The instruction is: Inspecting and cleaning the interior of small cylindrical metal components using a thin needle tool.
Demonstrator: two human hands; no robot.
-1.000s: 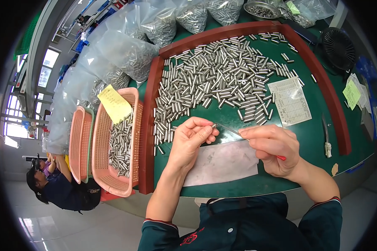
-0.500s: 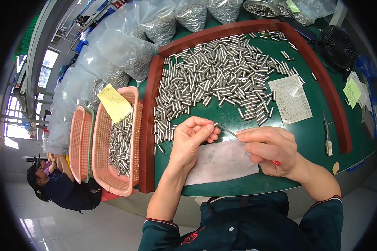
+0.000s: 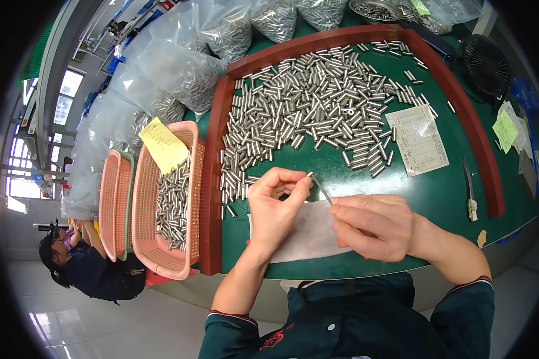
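Over the front of the green table, my left hand (image 3: 274, 206) pinches a small shiny metal cylinder (image 3: 309, 175) between thumb and fingertips. Closed around a thin, dark grey metal rod-like tool (image 3: 322, 190), my right hand (image 3: 374, 226) points its tip up and left at the cylinder. The tip is very close to the cylinder's end; I cannot tell whether they touch. A trace of red shows under my right palm. Beneath both hands lies a whitish cloth (image 3: 308, 239). Beyond them spreads a large heap of similar metal cylinders (image 3: 299, 107).
A reddish-brown wooden frame (image 3: 212, 197) borders the work area. Left of it stand pink baskets (image 3: 153, 239), one holding cylinders and a yellow note. A printed sheet (image 3: 418, 143) and a knife-like tool (image 3: 470, 194) lie at right. Filled clear bags (image 3: 191, 78) line the back left; a black fan (image 3: 484, 66) stands back right.
My right hand has shifted left and slightly down, and the tool now stands steeper. My left hand has turned a little, its other fingers curling differently behind the pinch.
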